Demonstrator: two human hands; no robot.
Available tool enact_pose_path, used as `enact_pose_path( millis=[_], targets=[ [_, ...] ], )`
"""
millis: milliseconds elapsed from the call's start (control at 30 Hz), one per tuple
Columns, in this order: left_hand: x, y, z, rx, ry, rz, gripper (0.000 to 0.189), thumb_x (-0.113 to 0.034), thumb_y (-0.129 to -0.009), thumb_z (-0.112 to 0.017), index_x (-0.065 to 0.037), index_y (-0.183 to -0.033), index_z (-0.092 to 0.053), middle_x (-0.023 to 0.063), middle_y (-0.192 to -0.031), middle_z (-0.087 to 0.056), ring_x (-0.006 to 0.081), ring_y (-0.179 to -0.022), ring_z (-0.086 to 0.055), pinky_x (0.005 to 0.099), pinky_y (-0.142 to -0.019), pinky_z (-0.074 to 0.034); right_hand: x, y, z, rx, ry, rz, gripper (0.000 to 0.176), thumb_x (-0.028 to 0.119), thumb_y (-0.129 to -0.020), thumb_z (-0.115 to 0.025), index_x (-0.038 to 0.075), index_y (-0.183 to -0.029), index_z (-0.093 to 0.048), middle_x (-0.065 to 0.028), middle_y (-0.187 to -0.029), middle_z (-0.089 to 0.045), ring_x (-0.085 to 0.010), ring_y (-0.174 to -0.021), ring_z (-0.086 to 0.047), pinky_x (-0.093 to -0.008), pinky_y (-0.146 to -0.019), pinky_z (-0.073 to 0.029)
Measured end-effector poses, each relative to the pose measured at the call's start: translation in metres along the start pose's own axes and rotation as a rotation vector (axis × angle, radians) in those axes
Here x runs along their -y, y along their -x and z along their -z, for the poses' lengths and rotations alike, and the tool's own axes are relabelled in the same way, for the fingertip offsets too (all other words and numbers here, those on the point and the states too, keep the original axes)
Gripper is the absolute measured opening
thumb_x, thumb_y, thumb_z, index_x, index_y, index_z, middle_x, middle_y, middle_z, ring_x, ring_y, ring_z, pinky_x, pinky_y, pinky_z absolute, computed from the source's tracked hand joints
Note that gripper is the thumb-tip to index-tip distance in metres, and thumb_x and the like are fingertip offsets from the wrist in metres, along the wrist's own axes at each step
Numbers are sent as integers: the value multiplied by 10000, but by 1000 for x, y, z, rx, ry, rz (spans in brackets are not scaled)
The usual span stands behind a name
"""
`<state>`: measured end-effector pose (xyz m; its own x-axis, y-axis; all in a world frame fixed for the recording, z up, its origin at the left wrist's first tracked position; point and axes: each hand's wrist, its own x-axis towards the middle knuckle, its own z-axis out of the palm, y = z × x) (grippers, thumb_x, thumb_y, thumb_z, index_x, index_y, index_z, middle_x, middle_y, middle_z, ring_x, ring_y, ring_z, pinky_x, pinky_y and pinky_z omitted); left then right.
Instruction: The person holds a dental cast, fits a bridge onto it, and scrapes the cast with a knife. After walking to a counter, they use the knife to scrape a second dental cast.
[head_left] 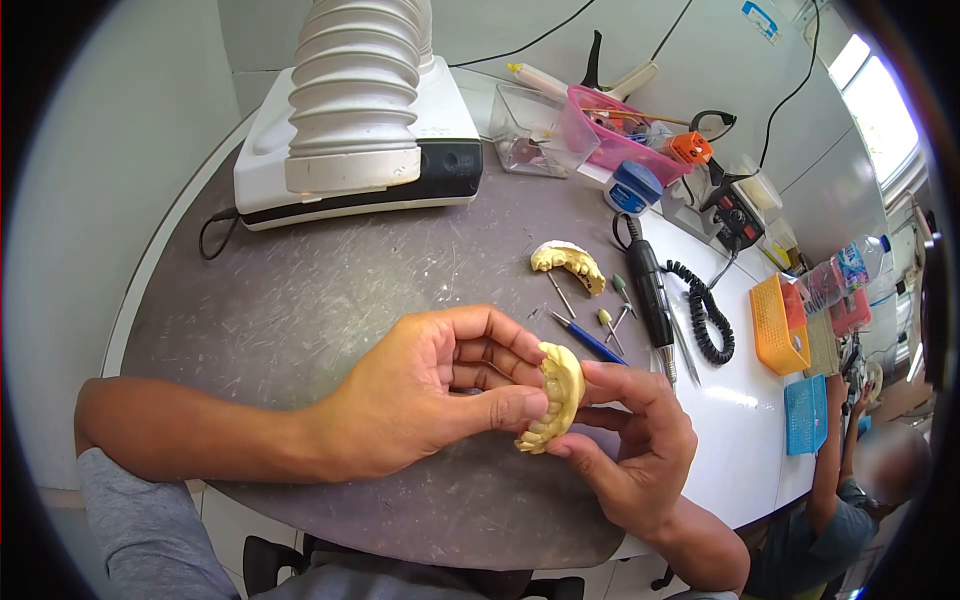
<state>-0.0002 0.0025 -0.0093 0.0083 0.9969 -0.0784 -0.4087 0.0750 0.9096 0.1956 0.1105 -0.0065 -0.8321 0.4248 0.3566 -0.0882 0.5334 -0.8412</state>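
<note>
Between my two hands is a yellow dental cast (566, 392) with a row of teeth along its arch, held above the grey work surface. My left hand (425, 395) pinches its left side, thumb on the teeth and fingertips at the top edge. On the other side my right hand (640, 435) grips it with the thumb at the lower end and the index finger near the top. A second dental cast (568, 263), yellow with a white edge, lies beyond my hands. Beside it are a blue pen-like tool (590, 338) and several small mounted grinding bits (606, 318).
A black dental handpiece (650, 295) with a coiled cord (708, 315) lies at the right. A white suction unit (450, 110) with a ribbed hose (355, 90) stands at the back. Pink basket (600, 140), blue jar (634, 187) and orange basket (778, 325) line the far side. Another person (830, 530) sits right.
</note>
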Motion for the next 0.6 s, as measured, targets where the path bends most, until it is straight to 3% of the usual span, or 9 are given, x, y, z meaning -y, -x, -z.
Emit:
enact_pose_path(
  millis=[200, 267, 600],
  targets=[
    [0, 0, 1, -30, 25, 8, 332, -42, -879, -676, 3, -1158, -502, 90, -1058, -603, 127, -971, -613, 272, -862, -548, -1, 0, -2, 2, 8, 5, 550, -12, -763, -770, -63, -1226, -477, -155, -1147, -579, -212, -1030, -630, -346, -853, -585],
    [-1, 0, 0, -36, 90, 26, 327, -47, -881, -674, 2, -1157, -507, 89, -1049, -612, 125, -950, -620, 267, -848, -549, 1, -2, -6, -89, -12, 18, 486, -4, -760, -773, -51, -1191, -552, -156, -1023, -652, -227, -922, -692, -335, -814, -593],
    [1, 0, 0, -14, 17, 6, 315, -50, -885, -672, 3, -1154, -516, 84, -1016, -625, 117, -924, -625, 255, -813, -542, -2, -1, -4, -55, 91, 91, 537, 24, -742, -799, -46, -1210, -545, -138, -951, -666, -224, -870, -702, -322, -794, -590]
  ],
)
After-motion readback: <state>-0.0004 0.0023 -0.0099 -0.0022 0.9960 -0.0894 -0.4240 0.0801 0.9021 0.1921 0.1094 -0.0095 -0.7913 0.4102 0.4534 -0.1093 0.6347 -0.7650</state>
